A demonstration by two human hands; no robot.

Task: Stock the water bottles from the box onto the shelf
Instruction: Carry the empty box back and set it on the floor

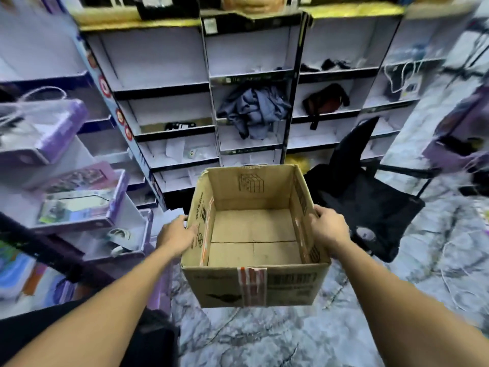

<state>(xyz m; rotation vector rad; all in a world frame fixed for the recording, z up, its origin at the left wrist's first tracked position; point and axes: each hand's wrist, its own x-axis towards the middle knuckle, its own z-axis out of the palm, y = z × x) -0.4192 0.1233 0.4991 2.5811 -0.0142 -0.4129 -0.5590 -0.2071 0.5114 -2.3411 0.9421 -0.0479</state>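
Note:
An open brown cardboard box (254, 284) hangs in the air in front of me, above the floor. Nothing lies inside it; its bare bottom shows. My left hand (176, 235) grips the box's left wall near the top edge. My right hand (328, 229) grips the right wall the same way. No water bottle is in view. White shelves (164, 88) with black edges stand behind the box.
A black chair (365, 202) stands right of the box. Grey cloth (254, 109) and a dark bag (325, 100) lie in the shelf compartments. Purple-edged racks (79, 197) with packaged goods stand at the left. The floor (291, 335) is marbled grey.

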